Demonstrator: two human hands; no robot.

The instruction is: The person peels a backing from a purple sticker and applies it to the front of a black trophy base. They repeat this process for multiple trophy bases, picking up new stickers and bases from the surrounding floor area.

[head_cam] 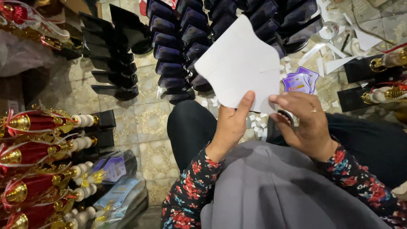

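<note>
My left hand (231, 127) holds up a white shield-shaped sheet (239, 63) by its lower edge, thumb pressed on its face. My right hand (305, 121) grips the sheet's lower right corner with thumb and fingers; a ring shows on one finger. The sheet's blank white side faces me. Just right of it, a small stack of purple shield-shaped stickers (300, 81) lies on the tiled floor (148, 123). I sit with dark trousers and a grey cloth over my lap, in floral sleeves.
Rows of black plaque stands with purple faces (178, 46) cover the floor ahead. Plain black bases (112, 55) stand at left. Red and gold trophies (38, 165) lie along the left edge, more at right (381, 91). White paper scraps (335, 51) litter the floor.
</note>
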